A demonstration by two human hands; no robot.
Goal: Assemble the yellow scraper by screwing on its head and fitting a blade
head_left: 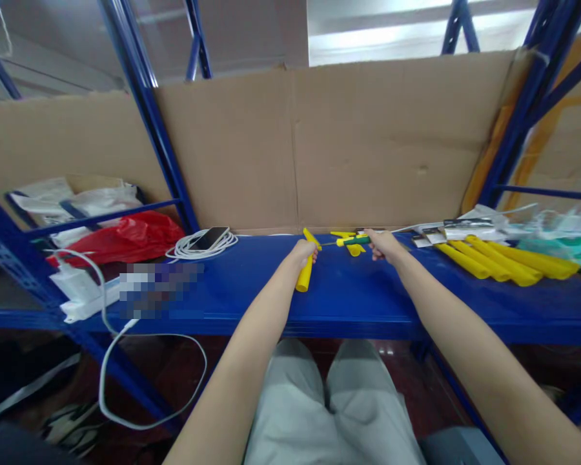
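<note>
My left hand [306, 251] is closed around a yellow tube-like piece [303, 279], which slants over the blue bench. In my right hand [383, 245] is a screwdriver [356, 241] with a green and yellow handle. Its thin shaft points left, and the tip meets or comes very near the yellow piece beside my left fingers; exact contact cannot be made out. Behind the handle lies another small yellow part [355, 250], partly covered by it. Several more yellow tubes [506, 259] lie side by side to the right of my right hand.
A phone [211, 238] rests on a coiled white cable [186, 247]. Further left are a red plastic bag [126, 237] and a white power strip [90, 303]. A cardboard sheet [358, 142] stands behind the blue bench [252, 278]. Clear plastic packaging [561, 236] lies far right.
</note>
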